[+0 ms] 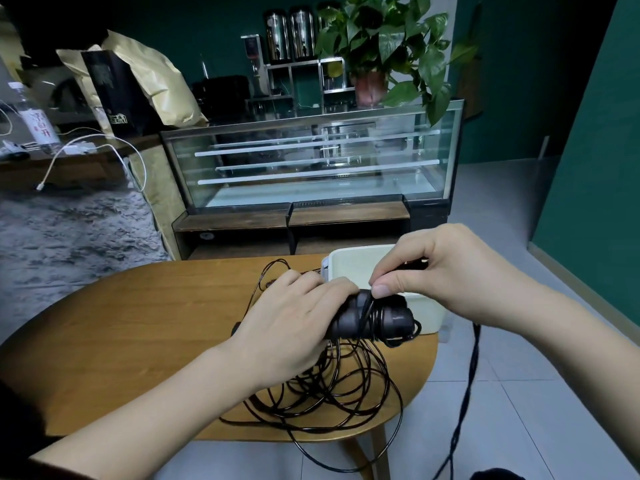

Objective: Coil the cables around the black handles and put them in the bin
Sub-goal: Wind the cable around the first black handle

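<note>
Left hand grips the black handles, fingers curled over the left end of the bundle, holding it just above the wooden counter, near its right edge. Right hand pinches the thin black cable between thumb and forefinger right at the top of the handles, other fingers curled. A few turns of cable already cross the handles' middle. Most of the cable is still loose: a messy pile of loops lies on the counter directly below the handles, some loops hanging over the counter's front edge. More cable strands run out behind the left hand, toward the far side of the counter. A short black piece pokes out just left of the left hand; cannot tell what it is. White bin sits just behind the handles at the counter's right edge, partly hidden by the right hand; something dark shows in it under the right hand's fingers, not identifiable. A thicker black cord hangs down right of the counter over the tiled floor. Behind the counter: glass display case with a potted plant on top.
</note>
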Demonstrator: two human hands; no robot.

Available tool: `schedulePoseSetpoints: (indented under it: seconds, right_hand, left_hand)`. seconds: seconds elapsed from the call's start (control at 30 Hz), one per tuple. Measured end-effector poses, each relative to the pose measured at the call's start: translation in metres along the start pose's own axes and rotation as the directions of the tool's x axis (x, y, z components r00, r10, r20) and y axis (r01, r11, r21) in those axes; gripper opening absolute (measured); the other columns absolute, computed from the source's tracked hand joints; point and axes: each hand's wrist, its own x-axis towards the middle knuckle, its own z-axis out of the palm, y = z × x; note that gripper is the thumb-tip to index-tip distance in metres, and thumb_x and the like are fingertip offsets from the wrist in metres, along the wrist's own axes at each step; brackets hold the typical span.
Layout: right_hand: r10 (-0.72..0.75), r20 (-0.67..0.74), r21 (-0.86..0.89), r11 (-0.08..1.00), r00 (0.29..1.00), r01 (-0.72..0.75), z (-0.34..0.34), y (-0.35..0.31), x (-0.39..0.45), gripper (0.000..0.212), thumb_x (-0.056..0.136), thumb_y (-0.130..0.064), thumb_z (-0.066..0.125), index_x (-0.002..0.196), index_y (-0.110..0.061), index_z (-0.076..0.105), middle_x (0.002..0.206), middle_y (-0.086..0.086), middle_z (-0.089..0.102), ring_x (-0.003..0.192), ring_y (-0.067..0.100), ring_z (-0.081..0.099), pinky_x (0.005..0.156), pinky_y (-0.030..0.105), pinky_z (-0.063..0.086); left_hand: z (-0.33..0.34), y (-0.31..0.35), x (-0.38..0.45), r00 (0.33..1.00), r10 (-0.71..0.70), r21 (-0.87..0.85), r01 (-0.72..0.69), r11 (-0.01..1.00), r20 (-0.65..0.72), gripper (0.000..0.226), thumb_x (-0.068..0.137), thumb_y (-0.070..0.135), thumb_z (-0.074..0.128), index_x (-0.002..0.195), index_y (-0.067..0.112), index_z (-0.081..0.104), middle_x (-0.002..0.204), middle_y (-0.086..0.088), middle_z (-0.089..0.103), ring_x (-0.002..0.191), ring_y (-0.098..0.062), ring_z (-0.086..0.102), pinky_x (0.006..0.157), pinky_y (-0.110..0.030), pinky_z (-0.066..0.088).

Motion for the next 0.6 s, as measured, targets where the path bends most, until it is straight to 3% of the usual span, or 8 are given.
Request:
schedulePoseSetpoints:
  seconds: [0.1,0.17,0.27,0.37,0.47,0.6]
  right_hand:
    - [-0.027,0.080,0.164,0.986,0.996,0.014,0.000,0.012,0.006,0.014,0.071,-0.037,0.080,0.081,-0.027,0.082,0.086,-0.007,0.074,0.086,0.011,0.068,0.087,0.039,0.053]
    - [-0.041,0.091,0.278,0.961,0.995,0.014,0.004,0.023,0.007,0.015,0.073,-0.028,0.079,0.083,-0.019,0.082,0.086,0.000,0.073,0.085,0.015,0.067,0.084,0.037,0.054]
    - [-0.030,0.081,0.458,0.889,0.996,-0.011,0.015,0.038,0.005,0.010,0.076,-0.017,0.075,0.083,-0.012,0.081,0.084,0.003,0.073,0.079,0.016,0.066,0.073,0.029,0.052]
    - [0.038,0.055,0.594,0.802,0.998,-0.063,0.028,0.046,-0.001,0.011,0.081,-0.012,0.069,0.082,-0.014,0.080,0.085,0.004,0.075,0.079,0.014,0.069,0.073,0.025,0.053]
    - [0.092,0.017,0.555,0.827,0.996,-0.086,0.044,0.045,-0.010,0.021,0.088,0.002,0.065,0.075,-0.014,0.071,0.070,-0.005,0.071,0.067,0.004,0.064,0.064,0.019,0.049]
    - [0.210,0.034,0.437,0.876,0.977,-0.203,0.075,0.037,-0.023,0.039,0.104,-0.007,0.042,0.070,-0.012,0.059,0.050,-0.003,0.056,0.048,0.011,0.048,0.054,0.033,0.040]
  left_hand:
    - [-0.002,0.000,0.000,0.997,0.062,-0.143,-0.066,0.987,-0.037,0.070,0.060,0.012,0.088,0.121,0.015,0.053,0.123,0.008,0.053,0.096,-0.020,0.059,0.079,-0.036,0.041]
    - [-0.004,0.001,-0.001,0.993,0.102,-0.200,-0.114,0.973,-0.067,0.069,0.064,0.008,0.087,0.120,0.017,0.049,0.131,0.007,0.053,0.101,-0.021,0.060,0.081,-0.038,0.044]
    - [-0.007,0.006,-0.001,0.980,0.104,-0.237,-0.143,0.961,-0.167,0.067,0.072,0.003,0.086,0.125,0.016,0.048,0.133,0.001,0.059,0.104,-0.026,0.066,0.080,-0.043,0.050]
    - [-0.008,0.011,-0.001,0.963,0.096,-0.192,-0.148,0.970,-0.253,0.064,0.076,0.002,0.084,0.128,0.014,0.050,0.129,-0.011,0.067,0.108,-0.032,0.068,0.080,-0.048,0.052]
    - [-0.007,0.008,-0.002,0.951,0.013,-0.209,-0.082,0.975,-0.310,0.065,0.076,-0.001,0.082,0.132,0.013,0.052,0.131,-0.013,0.067,0.115,-0.032,0.067,0.082,-0.049,0.052]
    - [-0.007,0.006,0.002,0.938,-0.101,-0.220,0.028,0.975,-0.332,0.062,0.083,0.005,0.075,0.140,0.015,0.054,0.134,-0.007,0.065,0.119,-0.027,0.064,0.085,-0.047,0.052]
